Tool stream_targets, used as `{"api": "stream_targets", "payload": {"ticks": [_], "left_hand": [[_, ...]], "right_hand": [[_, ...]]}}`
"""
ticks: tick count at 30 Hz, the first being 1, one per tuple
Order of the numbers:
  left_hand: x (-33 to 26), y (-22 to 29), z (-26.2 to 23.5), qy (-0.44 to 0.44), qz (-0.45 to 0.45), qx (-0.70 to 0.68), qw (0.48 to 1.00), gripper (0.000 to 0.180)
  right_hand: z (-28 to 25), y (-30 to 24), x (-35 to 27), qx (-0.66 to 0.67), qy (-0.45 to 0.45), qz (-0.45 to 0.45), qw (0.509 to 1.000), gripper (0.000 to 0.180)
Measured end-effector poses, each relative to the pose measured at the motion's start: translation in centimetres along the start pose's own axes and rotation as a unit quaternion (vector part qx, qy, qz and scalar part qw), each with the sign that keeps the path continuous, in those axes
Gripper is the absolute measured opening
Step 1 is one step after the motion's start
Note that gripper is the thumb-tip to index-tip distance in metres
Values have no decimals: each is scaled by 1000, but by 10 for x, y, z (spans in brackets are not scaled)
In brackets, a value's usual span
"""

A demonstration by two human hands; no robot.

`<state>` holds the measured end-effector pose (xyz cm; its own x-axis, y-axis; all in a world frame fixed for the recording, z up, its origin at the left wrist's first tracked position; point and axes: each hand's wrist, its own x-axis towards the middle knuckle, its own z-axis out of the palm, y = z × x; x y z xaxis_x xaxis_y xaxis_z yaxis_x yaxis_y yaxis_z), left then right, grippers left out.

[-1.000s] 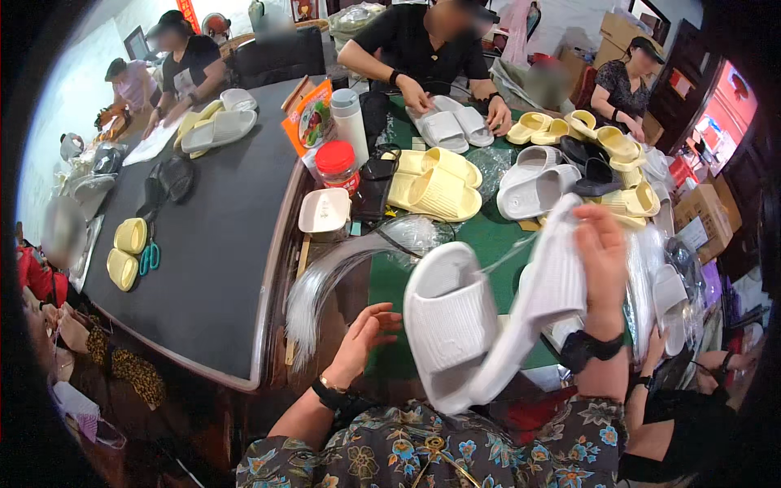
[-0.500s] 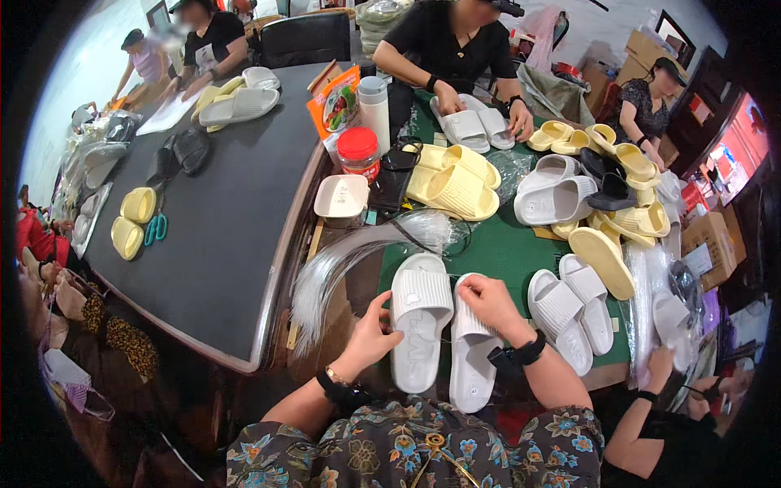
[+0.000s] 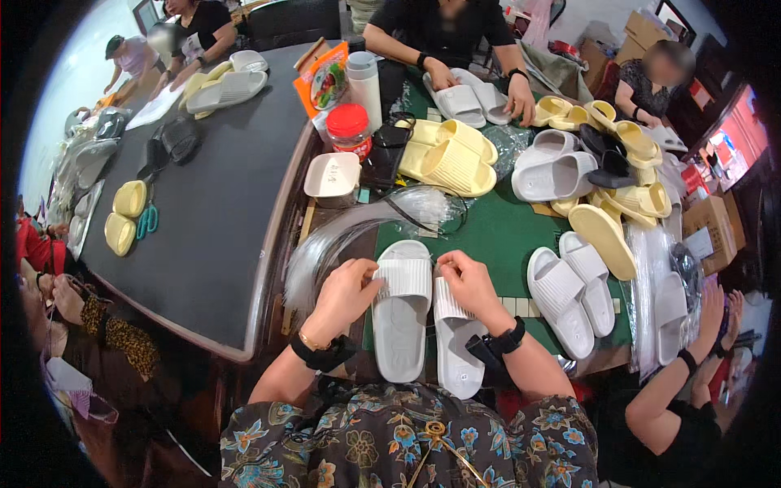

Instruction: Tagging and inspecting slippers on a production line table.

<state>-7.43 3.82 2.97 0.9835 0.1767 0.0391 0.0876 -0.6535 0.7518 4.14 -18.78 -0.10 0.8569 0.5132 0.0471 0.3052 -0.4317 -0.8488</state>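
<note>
1. From where I stand, the left pale-grey slide and right pale-grey slide lie side by side at the near edge of the green-topped table, toes pointing away from the worker.
2. The left hand sits at the outer side of the left slide's ribbed strap, fingers loosely curled, thumb close to the strap. Whether they pinch it, I cannot tell.
3. The right hand bends over the right slide's strap and toe, fingers gathered inward with little spread; their tips are partly hidden, so I cannot tell if they have hold of anything.
4. For lining up this pair, I would steady each slide lightly by its strap, since hard squeezing could probably dent the soft-looking material.
5. The right slide sits a little nearer the body; easing it forward would level the toes.
6. The bundle of clear plastic strands fans out just beside the left hand, so small movements there seem wise, lest a strand be dragged along.
7. The black wristband on the right wrist hangs close to the right slide; a slightly raised wrist should stop it snagging.
8. Another pair of grey slides lies to the right, leaving some green surface between for working room.
</note>
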Motion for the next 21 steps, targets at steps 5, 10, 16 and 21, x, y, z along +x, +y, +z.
{"api": "stream_targets", "payload": {"ticks": [5, 10, 16, 21], "left_hand": [[22, 7, 25, 39, 100, 39, 993, 26], [40, 13, 46, -29, 70, 100, 992, 37], [52, 2, 43, -44, 135, 15, 990, 37], [95, -15, 14, 23, 11, 79, 997, 31]], "right_hand": [[-1, -1, -1, 39, 26, 12, 999, 21], [7, 7, 0, -10, 26, -31, 999, 24], [4, 0, 0, -15, -42, -41, 998, 26], [4, 3, -1, 3, -20, -12, 1000, 22]]}}
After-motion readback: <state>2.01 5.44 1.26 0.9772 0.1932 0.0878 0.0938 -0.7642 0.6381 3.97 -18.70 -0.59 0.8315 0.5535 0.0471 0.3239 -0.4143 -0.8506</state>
